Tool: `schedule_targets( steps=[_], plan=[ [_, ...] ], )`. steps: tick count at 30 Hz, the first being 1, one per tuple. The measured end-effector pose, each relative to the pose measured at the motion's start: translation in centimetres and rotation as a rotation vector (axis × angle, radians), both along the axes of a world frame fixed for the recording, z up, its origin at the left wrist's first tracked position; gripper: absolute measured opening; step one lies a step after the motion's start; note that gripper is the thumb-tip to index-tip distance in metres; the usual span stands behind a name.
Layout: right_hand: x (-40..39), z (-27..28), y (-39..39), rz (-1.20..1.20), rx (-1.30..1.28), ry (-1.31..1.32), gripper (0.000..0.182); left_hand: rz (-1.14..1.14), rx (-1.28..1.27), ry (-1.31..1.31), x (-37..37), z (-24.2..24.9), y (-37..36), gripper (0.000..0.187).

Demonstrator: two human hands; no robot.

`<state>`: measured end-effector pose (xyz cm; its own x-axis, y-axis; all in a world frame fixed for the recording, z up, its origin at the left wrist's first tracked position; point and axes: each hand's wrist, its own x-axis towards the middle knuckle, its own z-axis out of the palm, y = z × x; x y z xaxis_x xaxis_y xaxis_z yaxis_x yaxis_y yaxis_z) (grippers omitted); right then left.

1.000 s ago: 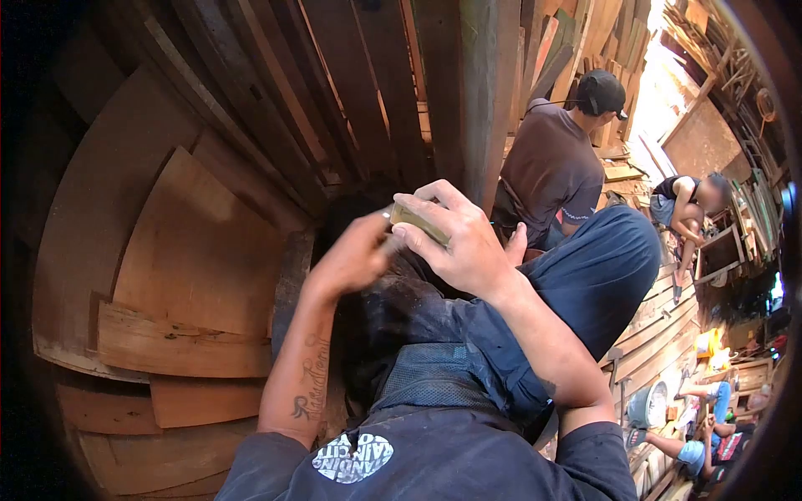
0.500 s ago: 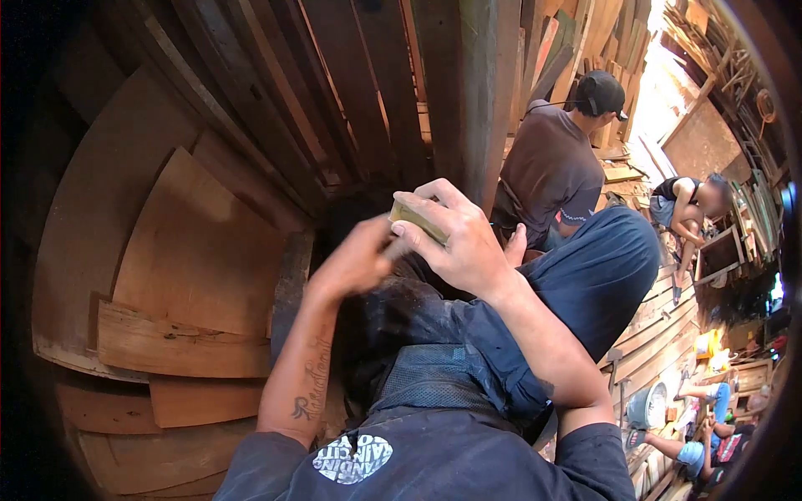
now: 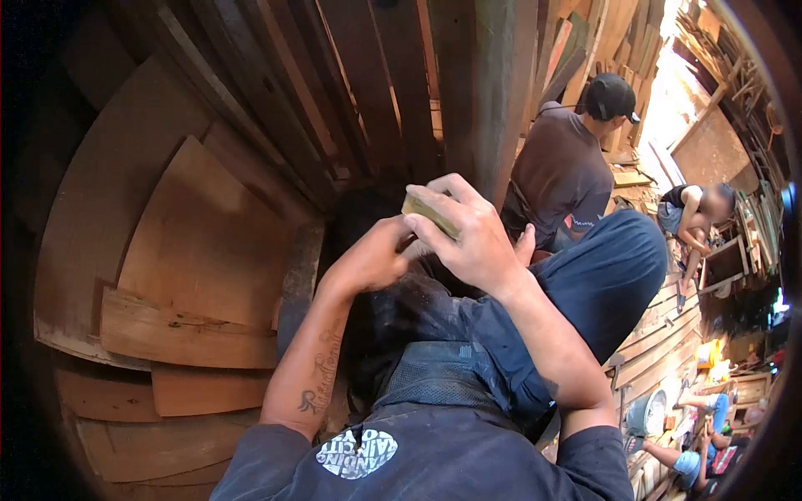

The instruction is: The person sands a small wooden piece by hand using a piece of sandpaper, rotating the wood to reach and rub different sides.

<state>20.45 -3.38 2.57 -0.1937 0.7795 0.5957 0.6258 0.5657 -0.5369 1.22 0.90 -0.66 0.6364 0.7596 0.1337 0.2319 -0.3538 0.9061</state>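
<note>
My right hand (image 3: 474, 230) grips a small yellowish block (image 3: 428, 212), thumb on the near side and fingers over the far side. The block is tilted, and its exact kind cannot be made out. Close against it, on the left and slightly lower, is my left hand (image 3: 373, 255), its fingers curled. Whatever those fingers hold, if anything, is hidden behind the block and my right hand. Both hands are above my lap, over dark trousers (image 3: 585, 259).
Curved wooden panels (image 3: 196, 242) lean at the left, and dark planks (image 3: 409, 92) stand ahead. A co-worker in a cap (image 3: 560, 167) sits just ahead to the right. Farther right are another person (image 3: 689, 217), a bucket (image 3: 643, 413) and wooden boards (image 3: 660, 342).
My left hand, blurred before, is sharper and a little farther right, close to the block. The right hand and block have shifted slightly right; the whole view has shifted slightly too.
</note>
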Motion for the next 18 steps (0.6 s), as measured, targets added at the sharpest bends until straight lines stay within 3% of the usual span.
schedule_targets(
  steps=[2,5,10,14,17,18],
  plan=[
    [0.6,-0.1,-0.1,0.009,-0.005,0.009,0.038,0.049,-0.188,-0.163,-0.2,1.1,0.4,0.03],
    [0.1,0.1,0.3,-0.006,0.025,-0.019,0.039,-0.017,0.152,0.013,0.5,-0.9,0.3,0.027],
    [0.4,-0.2,0.1,0.006,-0.022,0.02,0.04,-0.004,0.001,-0.143,-0.3,-0.4,0.9,0.028],
    [0.0,-0.5,0.3,-0.002,-0.008,0.027,0.04,-0.043,0.41,-0.026,0.4,-3.6,1.1,0.027],
    [0.4,0.1,0.0,-0.019,-0.022,0.024,0.04,0.038,-0.096,-0.183,-0.3,0.4,1.0,0.031],
    [0.4,0.1,-0.2,-0.023,-0.039,0.032,0.04,0.055,-0.214,-0.037,-0.7,1.6,1.3,0.031]
  ],
)
